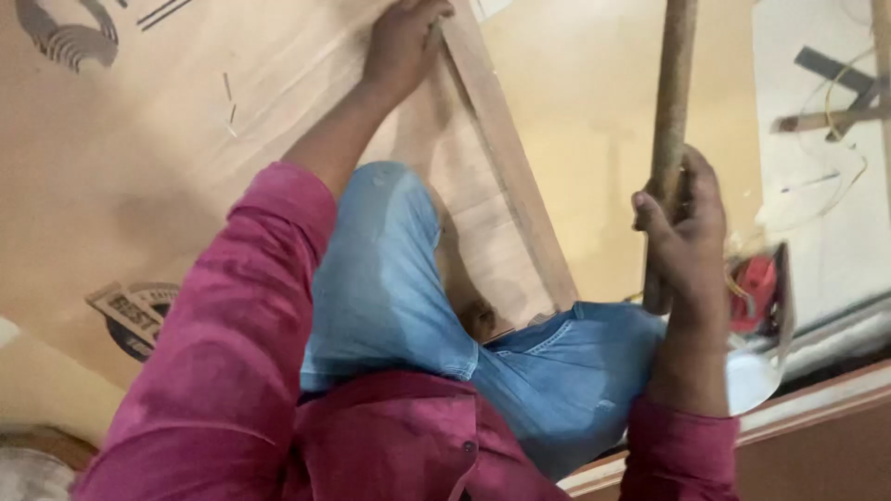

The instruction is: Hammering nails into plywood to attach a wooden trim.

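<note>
My left hand [404, 42] reaches forward, its fingers curled over the far end of a long wooden strip [510, 176]. The strip lies along the edge of a pale board [464, 213]. My right hand [689, 232] is closed around a round wooden stick [672, 93] that stands nearly upright and runs out of the top of the view. My knee in blue jeans [380, 269] rests on the board between my two arms. Both sleeves are magenta.
A large plywood sheet [121, 139] with printed stamps lies under the board at left. A red tool [756, 292] sits just right of my right hand. Thin wires [840, 102] and wood scraps lie at upper right. A wooden ledge [817, 399] runs along lower right.
</note>
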